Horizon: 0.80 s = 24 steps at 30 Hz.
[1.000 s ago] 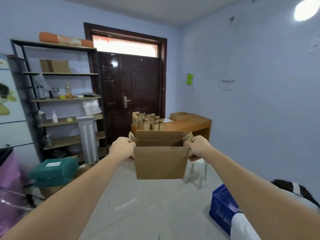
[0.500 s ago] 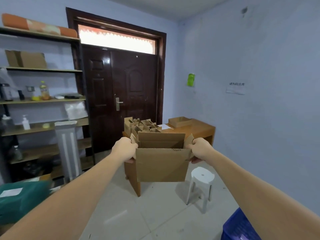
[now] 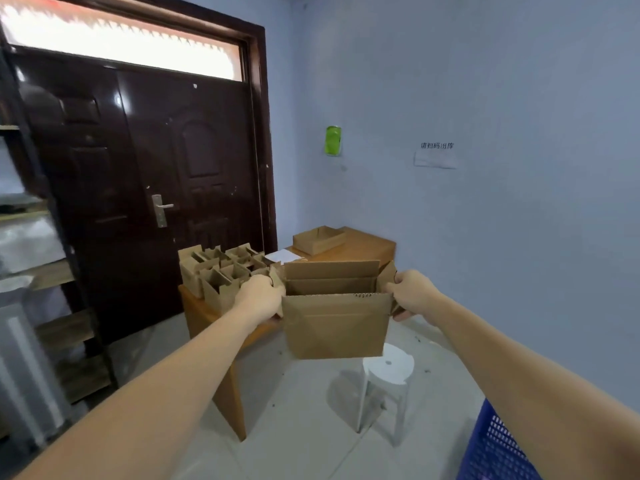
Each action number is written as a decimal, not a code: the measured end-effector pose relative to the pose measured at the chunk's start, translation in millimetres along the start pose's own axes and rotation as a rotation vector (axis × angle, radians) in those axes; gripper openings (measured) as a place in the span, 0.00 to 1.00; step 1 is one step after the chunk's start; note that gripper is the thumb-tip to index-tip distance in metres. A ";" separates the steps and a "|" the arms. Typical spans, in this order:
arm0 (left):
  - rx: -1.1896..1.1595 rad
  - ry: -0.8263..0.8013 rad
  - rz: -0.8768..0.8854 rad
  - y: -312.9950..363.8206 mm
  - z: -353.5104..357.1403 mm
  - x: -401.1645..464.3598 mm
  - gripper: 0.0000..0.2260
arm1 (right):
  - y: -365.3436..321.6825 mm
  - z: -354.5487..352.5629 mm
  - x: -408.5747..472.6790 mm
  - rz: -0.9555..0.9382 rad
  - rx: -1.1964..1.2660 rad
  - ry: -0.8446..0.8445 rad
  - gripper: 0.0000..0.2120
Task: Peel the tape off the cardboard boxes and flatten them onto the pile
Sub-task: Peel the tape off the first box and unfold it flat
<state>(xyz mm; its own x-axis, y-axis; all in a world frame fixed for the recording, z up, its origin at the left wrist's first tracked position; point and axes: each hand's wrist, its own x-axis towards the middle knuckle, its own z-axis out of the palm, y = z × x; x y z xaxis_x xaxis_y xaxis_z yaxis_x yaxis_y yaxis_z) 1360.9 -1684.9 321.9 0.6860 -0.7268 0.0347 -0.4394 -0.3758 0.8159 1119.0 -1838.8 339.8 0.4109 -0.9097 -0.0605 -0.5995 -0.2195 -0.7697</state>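
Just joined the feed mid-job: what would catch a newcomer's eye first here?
An open cardboard box held up mid-frame, the left hand and right hand gripping its sides. Behind it, a wooden table carries a cluster of small open boxes beside the dark door. A white stool stands below the held box.

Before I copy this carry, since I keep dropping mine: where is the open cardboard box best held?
By its two short ends, one hand from each side, as the left hand and right hand do now. The box is wide and open-topped, so an end grip probably keeps it level and its flaps free.
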 end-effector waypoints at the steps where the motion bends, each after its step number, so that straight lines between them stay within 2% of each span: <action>1: 0.000 -0.009 0.002 3.7 8.2 20.3 0.07 | 1.9 -0.3 20.5 0.006 0.003 0.004 0.09; 12: 0.010 -0.024 0.019 36.8 83.6 241.6 0.16 | 3.4 -8.8 262.0 0.027 0.081 -0.024 0.08; 16: 0.029 0.001 -0.004 42.3 100.8 313.8 0.14 | -9.8 -3.2 338.1 0.031 0.101 -0.065 0.01; 20: -0.011 0.024 -0.019 43.0 120.4 393.0 0.12 | -13.9 11.0 432.3 0.019 0.107 -0.079 0.09; 24: -0.017 0.030 -0.044 34.3 140.4 481.0 0.10 | -16.0 30.7 523.0 -0.014 0.149 -0.086 0.06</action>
<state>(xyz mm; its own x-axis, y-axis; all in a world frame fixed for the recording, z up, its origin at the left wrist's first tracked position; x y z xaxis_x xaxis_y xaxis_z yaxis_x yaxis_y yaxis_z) 1594.4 -2128.1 285.5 0.7216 -0.6921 0.0153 -0.3982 -0.3969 0.8270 1364.5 -2300.2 301.0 0.4800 -0.8717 -0.0983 -0.4874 -0.1719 -0.8561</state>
